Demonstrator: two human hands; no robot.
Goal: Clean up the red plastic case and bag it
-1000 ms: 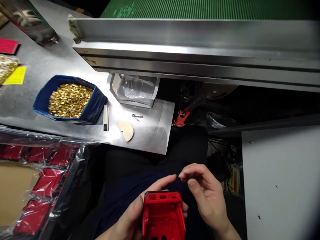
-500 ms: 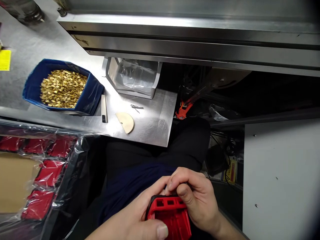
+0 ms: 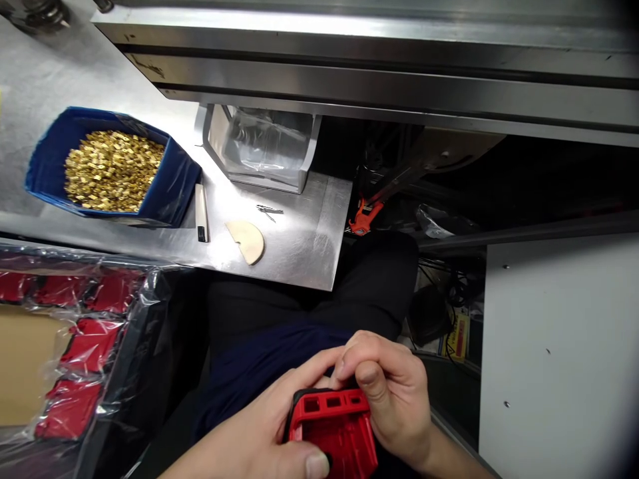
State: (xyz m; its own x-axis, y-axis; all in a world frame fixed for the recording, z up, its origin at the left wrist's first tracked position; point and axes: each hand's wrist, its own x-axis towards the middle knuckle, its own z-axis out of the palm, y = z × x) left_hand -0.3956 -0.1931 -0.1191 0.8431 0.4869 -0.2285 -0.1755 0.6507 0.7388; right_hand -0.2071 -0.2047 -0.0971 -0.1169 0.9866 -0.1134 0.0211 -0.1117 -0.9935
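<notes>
A red plastic housing (image 3: 333, 431) with square openings along its top edge sits over my lap at the bottom centre. My left hand (image 3: 264, 436) grips it from the left, thumb pressed on its front face. My right hand (image 3: 392, 392) curls over its top right corner, thumb and fingertips pinched at the top edge. Whether something small is held between those fingertips cannot be seen.
On the steel table (image 3: 299, 253) stand a blue bin of small brass parts (image 3: 107, 169), a clear bin (image 3: 262, 146), a white pen-like tool (image 3: 200, 213), tweezers (image 3: 269, 211) and a beige half-disc (image 3: 245, 239). A plastic-lined box of red housings (image 3: 74, 346) is at left. A white surface (image 3: 559, 346) lies right.
My right hand came down from hovering above the housing and closed onto its top edge. My left thumb moved onto the front face. The view tilted slightly downward.
</notes>
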